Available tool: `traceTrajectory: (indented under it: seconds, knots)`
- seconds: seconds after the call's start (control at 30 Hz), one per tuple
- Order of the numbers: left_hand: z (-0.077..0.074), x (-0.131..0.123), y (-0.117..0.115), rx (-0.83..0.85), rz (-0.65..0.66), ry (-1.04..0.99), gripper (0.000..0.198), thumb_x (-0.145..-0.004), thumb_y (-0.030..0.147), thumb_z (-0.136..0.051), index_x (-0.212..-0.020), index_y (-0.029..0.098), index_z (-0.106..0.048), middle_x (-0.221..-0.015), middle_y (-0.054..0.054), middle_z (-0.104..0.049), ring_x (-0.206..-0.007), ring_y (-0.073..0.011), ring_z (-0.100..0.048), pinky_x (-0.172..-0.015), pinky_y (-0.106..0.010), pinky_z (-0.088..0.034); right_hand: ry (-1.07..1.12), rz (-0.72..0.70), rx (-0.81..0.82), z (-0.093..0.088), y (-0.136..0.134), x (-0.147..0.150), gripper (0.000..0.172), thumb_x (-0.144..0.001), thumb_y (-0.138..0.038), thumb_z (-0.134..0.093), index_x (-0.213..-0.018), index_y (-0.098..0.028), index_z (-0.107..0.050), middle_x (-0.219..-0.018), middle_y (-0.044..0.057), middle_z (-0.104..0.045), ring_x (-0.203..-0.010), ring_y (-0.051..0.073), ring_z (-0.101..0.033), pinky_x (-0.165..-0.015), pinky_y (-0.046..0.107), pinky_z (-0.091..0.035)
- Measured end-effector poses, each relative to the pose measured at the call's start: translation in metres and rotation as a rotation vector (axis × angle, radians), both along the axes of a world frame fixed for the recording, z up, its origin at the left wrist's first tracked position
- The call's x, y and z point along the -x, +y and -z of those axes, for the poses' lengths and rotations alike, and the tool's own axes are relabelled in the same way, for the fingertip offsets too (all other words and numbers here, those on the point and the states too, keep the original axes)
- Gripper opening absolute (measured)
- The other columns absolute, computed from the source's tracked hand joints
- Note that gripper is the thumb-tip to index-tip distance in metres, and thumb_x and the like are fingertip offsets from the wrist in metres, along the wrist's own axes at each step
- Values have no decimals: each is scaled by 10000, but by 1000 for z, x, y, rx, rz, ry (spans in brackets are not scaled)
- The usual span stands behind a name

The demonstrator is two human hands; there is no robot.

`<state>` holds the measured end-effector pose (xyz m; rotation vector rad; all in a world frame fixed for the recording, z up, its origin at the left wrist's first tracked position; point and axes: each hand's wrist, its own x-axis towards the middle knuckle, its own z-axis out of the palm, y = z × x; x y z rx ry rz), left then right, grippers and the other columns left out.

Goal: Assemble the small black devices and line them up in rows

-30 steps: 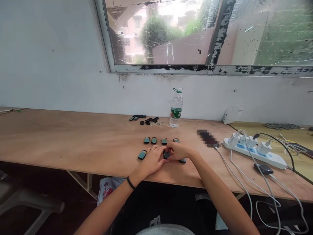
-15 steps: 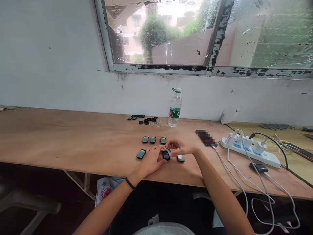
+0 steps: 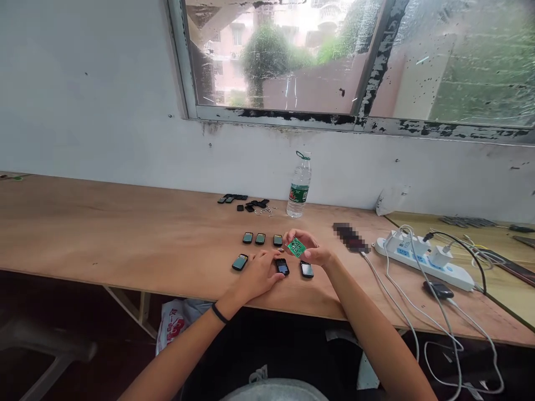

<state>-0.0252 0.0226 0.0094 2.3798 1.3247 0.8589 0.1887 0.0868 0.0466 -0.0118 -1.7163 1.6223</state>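
Note:
Between the thumb and fingers of my right hand (image 3: 307, 248) is a small green circuit board (image 3: 296, 247), raised above the table with its component side showing. My left hand (image 3: 261, 271) rests on the table, its thumb and fingertips gripping the left edge of a small black casing (image 3: 282, 267). To the right of this casing lies another black casing (image 3: 307, 269) with a pale, shiny inside. A casing holding a greenish panel (image 3: 239, 262) sits left of my left hand. Farther back, a short row has a left casing (image 3: 248, 238), a middle casing (image 3: 260, 239) and a right casing (image 3: 278, 240).
Black parts (image 3: 257, 205) and tiny metal bits lie near the wall, beside a water bottle (image 3: 298, 186). On the right are a phone (image 3: 351, 238), a white power strip (image 3: 426, 262) with chargers, and trailing white cables (image 3: 390, 289). The wooden table's (image 3: 125, 234) front edge runs below my forearms.
My right hand has lifted the green circuit board up from beside the black casing and turned it toward me. My left hand stays at the casing. The view has shifted slightly.

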Motion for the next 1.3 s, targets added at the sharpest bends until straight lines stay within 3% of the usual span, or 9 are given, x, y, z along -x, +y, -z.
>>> traceTrajectory:
  seconds: [0.2,0.5,0.8,1.0,1.3]
  knots:
    - [4,2,2,-14,14,-12,531,-852,278,-773,-1335,261,-555,-1317,-56,-673,-1278,-311,-556,-1066,-503,-381,-9,23,8,1,2,-1,509,-678,-444,-911,-1061,-215,-668,-1065,76,-543,-912,208,-509,-824,331,-432]
    - [1,3,1,-53,34,-29,522,-833,291,-789,-1316,276,-591,-1288,-41,-681,-1264,-299,-570,-1074,-484,-394,-76,101,-138,-6,0,-4,473,-746,-475,-878,-1080,-223,-658,-1054,60,-548,-955,211,-511,-863,334,-438]
    - [1,2,1,-83,-11,-65,558,-835,344,-790,-1333,280,-548,-1249,-49,-689,-1247,-305,-589,-1058,-478,-413,-228,55,-122,3,9,-7,446,-801,-348,-873,-1133,-208,-612,-1004,40,-573,-892,171,-547,-782,288,-465]
    - [-8,1,-5,-96,-15,-138,526,-867,373,-763,-1318,283,-506,-1247,-52,-702,-1232,-300,-613,-1049,-478,-419,-323,99,-144,-1,5,-9,458,-817,-386,-859,-1122,-192,-577,-1000,34,-561,-877,161,-543,-771,280,-466]
    - [-9,1,-7,-115,-19,-173,551,-854,353,-777,-1326,296,-497,-1251,-45,-702,-1221,-289,-627,-1052,-463,-428,-379,125,-221,2,8,-10,444,-832,-383,-826,-1137,-194,-566,-1021,41,-573,-827,155,-548,-708,272,-472]
